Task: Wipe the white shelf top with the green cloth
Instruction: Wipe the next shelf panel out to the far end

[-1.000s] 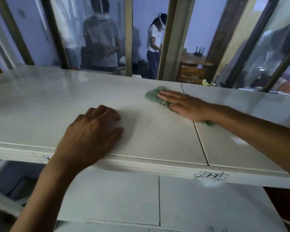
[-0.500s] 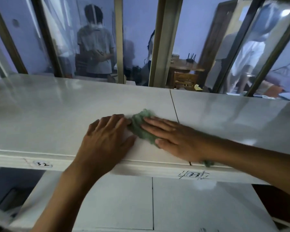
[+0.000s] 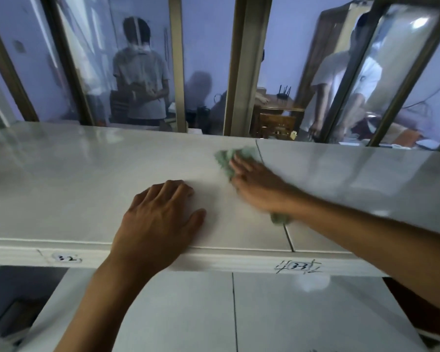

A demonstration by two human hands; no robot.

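wiping underway, i judge: right hand (image 3: pixel 259 185) presses green cloth (image 3: pixel 225 158) flat on white shelf top (image 3: pixel 87 179); left hand (image 3: pixel 160 219) flat, empty.

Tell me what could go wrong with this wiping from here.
The crumpled green cloth is bunched under the flat right hand, so it may slip out or wipe only a narrow strip. It lies at the dark seam in the glossy white shelf top and might snag there.

Bare left hand (image 3: pixel 158 219) and forearm (image 3: pixel 104 301) (right hand (image 3: pixel 259 189) motion-blurred)
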